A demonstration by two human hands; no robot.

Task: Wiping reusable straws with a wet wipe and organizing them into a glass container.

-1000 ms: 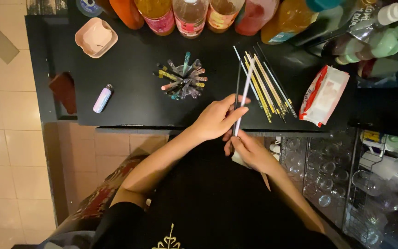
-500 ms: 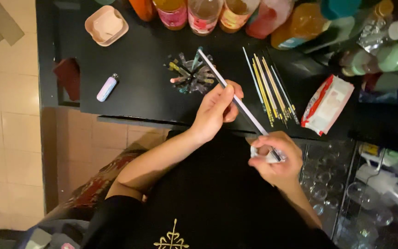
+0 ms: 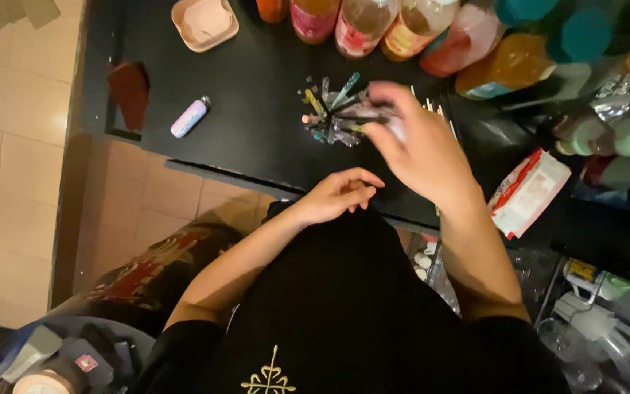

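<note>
In the head view, the right hand (image 3: pixel 421 149) is hovering over the cluster of small coloured sticks (image 3: pixel 333 109) on the black bench (image 3: pixel 257 124), blurred, its fingers hiding whatever they pinch; I cannot tell. The left hand (image 3: pixel 337 195) is resting at the bench edge, fingers loosely curled, holding nothing.

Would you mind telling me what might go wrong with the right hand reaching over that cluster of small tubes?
The right hand, blurred in motion, hangs over the bundle of small coloured tubes and might scatter them. The bottles stand crowded just beyond, so a further reach may tip one. The left hand rests at the table edge.
</note>
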